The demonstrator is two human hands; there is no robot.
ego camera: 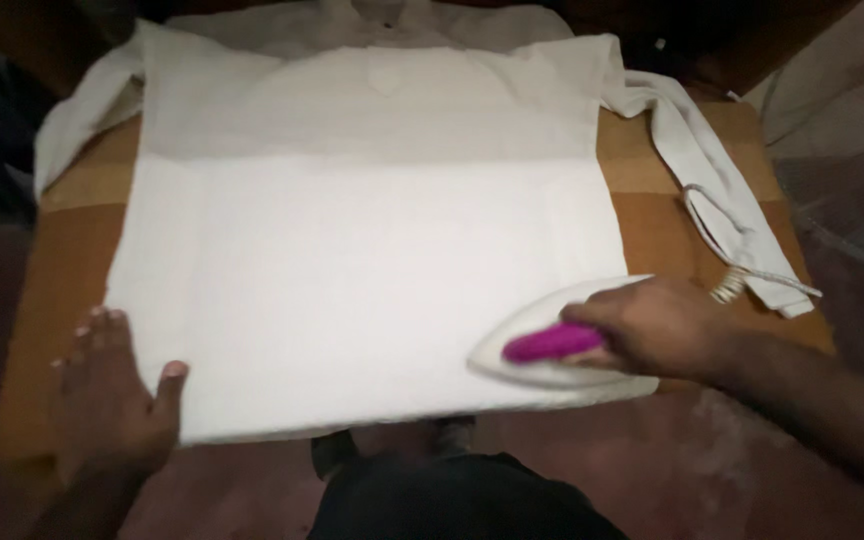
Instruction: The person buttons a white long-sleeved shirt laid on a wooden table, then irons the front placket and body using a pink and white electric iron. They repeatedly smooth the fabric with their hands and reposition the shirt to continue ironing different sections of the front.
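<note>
My right hand is closed around the pink handle of the white iron, which rests on the near right corner of the white garment. My left hand lies flat and empty on the near left edge; holding it taut there should prevent creases.

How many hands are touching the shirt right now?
2: the left hand presses the white shirt at its near-left corner; the right hand grips the iron at its near-right edge.

You had a plain white garment spread over a tan-brown surface, and a white iron with a bright magenta handle.
</note>
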